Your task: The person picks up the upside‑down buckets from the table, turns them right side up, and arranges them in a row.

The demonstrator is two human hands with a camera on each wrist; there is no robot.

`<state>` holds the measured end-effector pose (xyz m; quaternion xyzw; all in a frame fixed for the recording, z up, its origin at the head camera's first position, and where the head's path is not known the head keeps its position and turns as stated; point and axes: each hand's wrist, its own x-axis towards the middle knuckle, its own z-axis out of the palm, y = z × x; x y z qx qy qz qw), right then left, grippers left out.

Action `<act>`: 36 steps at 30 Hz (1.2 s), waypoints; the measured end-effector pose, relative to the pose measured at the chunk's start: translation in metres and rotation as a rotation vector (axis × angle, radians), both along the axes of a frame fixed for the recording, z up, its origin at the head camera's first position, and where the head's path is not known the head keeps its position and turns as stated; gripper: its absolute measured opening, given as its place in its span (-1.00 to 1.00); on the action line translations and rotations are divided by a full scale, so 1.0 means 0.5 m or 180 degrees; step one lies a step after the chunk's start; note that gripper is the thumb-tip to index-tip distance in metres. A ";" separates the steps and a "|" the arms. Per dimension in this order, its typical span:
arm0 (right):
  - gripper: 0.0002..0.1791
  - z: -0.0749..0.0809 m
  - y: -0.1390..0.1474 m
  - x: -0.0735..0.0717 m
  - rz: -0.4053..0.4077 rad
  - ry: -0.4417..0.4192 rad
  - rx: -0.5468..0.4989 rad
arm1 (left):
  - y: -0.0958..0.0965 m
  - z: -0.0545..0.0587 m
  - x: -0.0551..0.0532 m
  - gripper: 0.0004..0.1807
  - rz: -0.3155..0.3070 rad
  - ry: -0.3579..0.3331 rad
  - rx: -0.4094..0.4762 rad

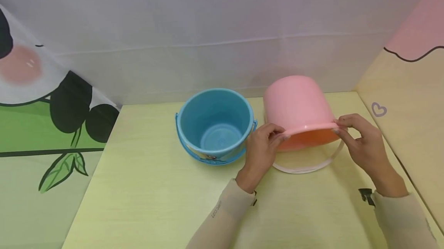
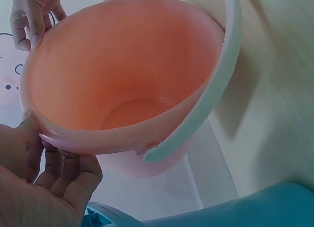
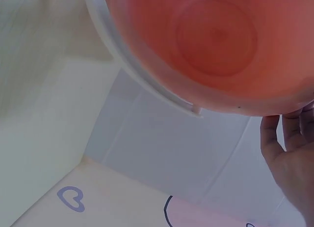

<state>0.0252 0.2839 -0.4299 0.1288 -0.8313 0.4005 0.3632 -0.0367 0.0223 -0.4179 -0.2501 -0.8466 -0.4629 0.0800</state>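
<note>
A pink bucket (image 1: 298,104) is tipped on its side, its mouth facing me and its base toward the back wall. My left hand (image 1: 262,150) pinches the left part of its rim between thumb and fingers. On the right part of the rim my right hand (image 1: 365,147) pinches in the same way. The bucket's white handle (image 1: 301,170) hangs below the mouth. In the left wrist view the orange-looking inside (image 2: 127,65) shows nothing in it. A blue bucket (image 1: 215,125) stands upright just left of my left hand, its blue handle (image 1: 204,159) down against its front.
Both buckets are on a pale yellow-green table (image 1: 145,199). A whitish cloth wall (image 1: 208,17) rises behind it. On the right is a cream panel with a heart drawing (image 1: 379,109), and on the left a printed panel with a leaf (image 1: 62,170).
</note>
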 end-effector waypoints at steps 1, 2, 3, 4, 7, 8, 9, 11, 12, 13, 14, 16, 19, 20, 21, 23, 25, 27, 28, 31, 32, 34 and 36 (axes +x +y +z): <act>-0.39 0.002 0.000 -0.001 -0.0011 -0.0005 0.0006 | 0.000 0.001 0.000 -0.80 0.0025 0.0012 -0.0018; -0.40 0.004 -0.001 -0.003 -0.0043 -0.0023 0.0032 | 0.001 0.002 0.000 -0.80 0.0041 0.0010 -0.0016; -0.40 0.005 -0.001 -0.004 -0.0068 -0.0036 0.0037 | 0.001 0.003 -0.001 -0.80 0.0055 0.0011 -0.0013; -0.41 0.006 -0.002 -0.006 -0.0095 -0.0049 0.0045 | 0.002 0.004 -0.001 -0.80 0.0068 -0.0002 -0.0001; -0.46 0.007 -0.001 -0.009 -0.0154 -0.0092 0.0055 | 0.003 0.008 -0.002 -0.80 0.0093 -0.0070 0.0010; -0.48 0.008 -0.001 -0.010 -0.0168 -0.0126 0.0073 | 0.003 0.009 -0.003 -0.80 0.0091 -0.0126 0.0029; -0.54 0.008 -0.001 -0.011 -0.0160 -0.0139 0.0047 | 0.003 0.010 -0.003 -0.81 0.0080 -0.0185 0.0068; -0.70 0.011 -0.001 -0.011 -0.0176 -0.0198 0.0057 | 0.003 0.012 -0.005 -0.82 0.0064 -0.0321 0.0131; -0.81 0.013 -0.001 -0.011 -0.0196 -0.0235 0.0069 | 0.003 0.013 -0.005 -0.83 0.0052 -0.0378 0.0165; -0.86 0.015 -0.002 -0.011 -0.0214 -0.0274 0.0068 | 0.003 0.014 -0.006 -0.83 0.0038 -0.0428 0.0197; -0.86 0.019 -0.003 -0.011 -0.0228 -0.0329 0.0062 | 0.003 0.015 -0.007 -0.83 0.0024 -0.0473 0.0241; -0.74 0.024 -0.004 -0.011 -0.0252 -0.0404 0.0059 | 0.003 0.015 -0.008 -0.83 0.0011 -0.0522 0.0297; -0.68 0.031 -0.006 -0.011 -0.0217 -0.0509 0.0021 | 0.003 0.013 -0.008 -0.83 0.0020 -0.0558 0.0337; -0.70 0.032 -0.006 -0.011 -0.0202 -0.0533 0.0020 | 0.003 0.012 -0.007 -0.83 0.0025 -0.0573 0.0354; -0.72 0.032 -0.006 -0.010 -0.0188 -0.0549 0.0031 | 0.002 0.011 -0.007 -0.83 0.0031 -0.0582 0.0356; -0.77 0.031 -0.004 -0.008 -0.0136 -0.0562 0.0036 | 0.002 0.007 -0.006 -0.83 0.0037 -0.0599 0.0363; -0.80 0.028 -0.001 -0.006 -0.0093 -0.0550 0.0057 | 0.001 0.005 -0.006 -0.83 0.0023 -0.0617 0.0406; -0.80 0.025 0.003 -0.005 -0.0043 -0.0534 0.0054 | 0.000 0.001 -0.005 -0.82 -0.0008 -0.0635 0.0458; -0.79 0.024 0.004 -0.005 -0.0022 -0.0523 0.0050 | -0.001 0.000 -0.005 -0.82 -0.0024 -0.0646 0.0485; -0.77 0.021 0.007 -0.004 0.0003 -0.0502 0.0016 | -0.002 -0.003 -0.005 -0.83 -0.0084 -0.0667 0.0561; -0.77 0.021 0.007 -0.003 0.0001 -0.0503 0.0005 | -0.002 -0.004 -0.005 -0.83 -0.0099 -0.0661 0.0559; -0.77 0.021 0.006 -0.002 -0.0010 -0.0499 0.0005 | -0.003 -0.005 -0.005 -0.83 -0.0124 -0.0630 0.0553; -0.76 0.022 0.006 -0.001 -0.0027 -0.0501 -0.0010 | -0.002 -0.005 -0.004 -0.83 -0.0152 -0.0575 0.0551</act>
